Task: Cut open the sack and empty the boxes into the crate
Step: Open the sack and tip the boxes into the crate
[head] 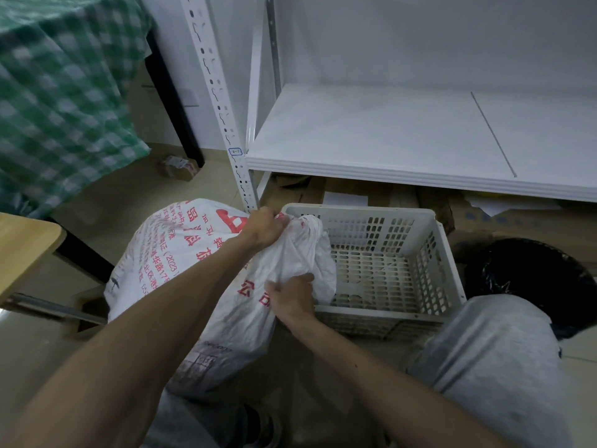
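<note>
A bulging white woven sack [181, 263] with red print stands on the floor, its bunched top draped over the left rim of a white perforated plastic crate [381, 263]. My left hand [263, 227] grips the gathered neck of the sack at the crate's far left corner. My right hand [292, 297] clutches the sack's fabric lower down, by the crate's near left rim. The crate's slotted floor shows bare. No boxes can be seen; the sack hides its contents.
A white metal shelf [403, 140] stands right behind the crate, with flattened cardboard [355, 189] beneath it. A black-lined bin [529, 279] sits to the right. My grey-clad knee [494, 350] is at the near right. A green checked cloth [61, 98] and a wooden tabletop [22, 247] lie left.
</note>
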Available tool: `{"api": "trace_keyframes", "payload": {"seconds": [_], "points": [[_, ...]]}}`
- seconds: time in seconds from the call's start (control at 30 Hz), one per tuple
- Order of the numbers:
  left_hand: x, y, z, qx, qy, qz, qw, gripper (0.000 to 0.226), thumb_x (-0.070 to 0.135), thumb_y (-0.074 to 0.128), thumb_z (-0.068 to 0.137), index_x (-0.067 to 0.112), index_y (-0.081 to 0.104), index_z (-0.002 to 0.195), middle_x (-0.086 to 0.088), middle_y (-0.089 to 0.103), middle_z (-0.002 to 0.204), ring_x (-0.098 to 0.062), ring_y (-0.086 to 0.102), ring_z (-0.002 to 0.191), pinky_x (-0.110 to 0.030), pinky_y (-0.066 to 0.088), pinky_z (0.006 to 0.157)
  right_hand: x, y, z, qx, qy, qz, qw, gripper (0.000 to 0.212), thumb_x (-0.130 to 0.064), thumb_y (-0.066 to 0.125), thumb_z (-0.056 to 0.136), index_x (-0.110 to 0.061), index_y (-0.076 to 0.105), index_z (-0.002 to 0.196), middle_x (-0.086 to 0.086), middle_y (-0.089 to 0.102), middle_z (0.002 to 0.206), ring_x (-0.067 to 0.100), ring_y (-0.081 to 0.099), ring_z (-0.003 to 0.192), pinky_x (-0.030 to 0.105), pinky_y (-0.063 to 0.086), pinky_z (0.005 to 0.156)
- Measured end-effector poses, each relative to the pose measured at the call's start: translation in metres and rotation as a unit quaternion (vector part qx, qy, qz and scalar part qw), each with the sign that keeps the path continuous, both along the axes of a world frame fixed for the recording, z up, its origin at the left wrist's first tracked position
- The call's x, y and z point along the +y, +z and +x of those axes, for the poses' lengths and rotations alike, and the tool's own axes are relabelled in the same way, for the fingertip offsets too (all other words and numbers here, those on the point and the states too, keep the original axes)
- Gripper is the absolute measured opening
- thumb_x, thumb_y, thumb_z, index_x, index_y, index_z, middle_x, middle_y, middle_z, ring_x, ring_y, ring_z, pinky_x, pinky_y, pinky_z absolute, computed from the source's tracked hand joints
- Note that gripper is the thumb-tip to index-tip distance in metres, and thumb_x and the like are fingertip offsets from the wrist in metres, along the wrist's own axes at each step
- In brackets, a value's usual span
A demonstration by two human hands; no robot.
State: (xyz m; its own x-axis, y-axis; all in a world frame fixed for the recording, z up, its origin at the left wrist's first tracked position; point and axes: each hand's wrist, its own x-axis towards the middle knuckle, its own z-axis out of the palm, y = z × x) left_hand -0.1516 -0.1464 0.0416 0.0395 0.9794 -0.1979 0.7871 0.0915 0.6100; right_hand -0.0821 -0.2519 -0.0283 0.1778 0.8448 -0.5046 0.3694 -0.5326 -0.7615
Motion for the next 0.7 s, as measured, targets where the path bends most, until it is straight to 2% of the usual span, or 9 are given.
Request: {"api": "trace_keyframes", "payload": {"seconds": [0.1, 0.17, 0.23, 0.3, 0.4, 0.5, 0.57, 0.63, 0.7], "points": [[0.001, 0.003, 0.011, -0.028, 0.002, -0.015, 0.999, 0.037, 0.02, 0.039, 0.103, -0.003, 0.066, 0.112, -0.011, 0.06, 0.104, -0.023, 0.052, 0.094, -0.027, 0.036, 0.082, -0.007, 0.011, -0.014, -0.11, 0.096, 0.055, 0.988, 0.084, -0.057, 0.062, 0.082, -0.014, 0.021, 0.14, 0.012, 0.024, 0.145, 0.03, 0.04, 0.127, 0.032, 0.042, 0.087], [0.001, 0.005, 0.018, -0.048, 0.0, -0.024, 0.999, 0.035, 0.016, 0.037, 0.103, -0.002, 0.067, 0.106, -0.01, 0.057, 0.1, -0.024, 0.052, 0.095, -0.027, 0.036, 0.082, -0.01, 0.017, -0.025, -0.148, 0.131, 0.075, 0.977, 0.085, -0.059, 0.059, 0.083, -0.014, 0.019, 0.143, 0.014, 0.004, 0.155, 0.037, 0.02, 0.14, 0.044, 0.036, 0.105], [0.0, 0.006, 0.023, -0.058, -0.004, -0.031, 0.998, 0.032, 0.014, 0.037, 0.103, 0.001, 0.066, 0.1, -0.01, 0.056, 0.1, -0.022, 0.051, 0.095, -0.026, 0.036, 0.083, -0.001, 0.014, -0.026, -0.175, 0.107, 0.071, 0.976, 0.074, -0.056, 0.054, 0.088, -0.011, 0.027, 0.141, 0.019, 0.012, 0.155, 0.04, 0.018, 0.142, 0.048, 0.033, 0.109], [-0.002, 0.006, 0.026, -0.076, -0.008, -0.043, 0.996, 0.033, 0.013, 0.037, 0.103, -0.003, 0.066, 0.104, -0.012, 0.057, 0.101, -0.022, 0.052, 0.096, -0.027, 0.039, 0.083, 0.012, 0.007, -0.017, -0.192, 0.067, 0.063, 0.977, 0.054, -0.05, 0.05, 0.093, -0.011, 0.044, 0.129, 0.018, 0.036, 0.145, 0.036, 0.033, 0.135, 0.046, 0.038, 0.106], [-0.001, 0.005, 0.031, -0.075, -0.022, -0.046, 0.996, 0.035, 0.014, 0.037, 0.104, -0.005, 0.064, 0.117, -0.011, 0.059, 0.112, -0.024, 0.054, 0.105, -0.026, 0.039, 0.086, 0.018, 0.003, -0.006, -0.124, 0.054, 0.091, 0.987, 0.033, -0.037, 0.046, 0.099, -0.012, 0.057, 0.116, 0.007, 0.058, 0.124, 0.025, 0.054, 0.118, 0.034, 0.045, 0.096], [0.003, 0.001, 0.036, -0.058, -0.058, -0.031, 0.996, 0.035, 0.015, 0.037, 0.104, -0.003, 0.064, 0.119, -0.014, 0.061, 0.123, -0.026, 0.055, 0.108, -0.027, 0.038, 0.088, 0.018, 0.003, 0.0, -0.011, -0.028, 0.093, 0.995, 0.024, -0.029, 0.042, 0.101, -0.014, 0.061, 0.098, 0.003, 0.064, 0.102, 0.019, 0.062, 0.098, 0.025, 0.045, 0.08], [0.005, -0.002, 0.031, -0.023, -0.091, -0.004, 0.996, 0.035, 0.016, 0.039, 0.104, -0.002, 0.066, 0.114, -0.016, 0.061, 0.121, -0.023, 0.052, 0.103, -0.027, 0.037, 0.087, 0.02, 0.002, 0.008, 0.036, -0.055, 0.09, 0.994, 0.027, -0.027, 0.042, 0.1, -0.015, 0.058, 0.082, 0.005, 0.064, 0.092, 0.018, 0.06, 0.087, 0.026, 0.044, 0.074], [0.007, -0.006, 0.015, 0.028, -0.092, 0.048, 0.994, 0.035, 0.02, 0.04, 0.104, 0.003, 0.066, 0.12, -0.013, 0.055, 0.125, -0.025, 0.047, 0.114, -0.03, 0.035, 0.094, 0.023, 0.005, 0.015, 0.075, -0.071, 0.086, 0.991, 0.033, -0.024, 0.044, 0.099, -0.016, 0.053, 0.069, 0.006, 0.062, 0.084, 0.017, 0.057, 0.078, 0.028, 0.045, 0.07], [0.006, -0.007, -0.01, 0.08, -0.045, 0.121, 0.988, 0.034, 0.025, 0.042, 0.103, 0.01, 0.067, 0.121, -0.014, 0.051, 0.132, -0.028, 0.044, 0.122, -0.034, 0.034, 0.1, 0.028, 0.009, 0.019, 0.114, -0.101, 0.081, 0.985, 0.033, -0.02, 0.048, 0.097, -0.012, 0.054, 0.066, 0.006, 0.062, 0.078, 0.02, 0.06, 0.076, 0.033, 0.053, 0.072]]}}
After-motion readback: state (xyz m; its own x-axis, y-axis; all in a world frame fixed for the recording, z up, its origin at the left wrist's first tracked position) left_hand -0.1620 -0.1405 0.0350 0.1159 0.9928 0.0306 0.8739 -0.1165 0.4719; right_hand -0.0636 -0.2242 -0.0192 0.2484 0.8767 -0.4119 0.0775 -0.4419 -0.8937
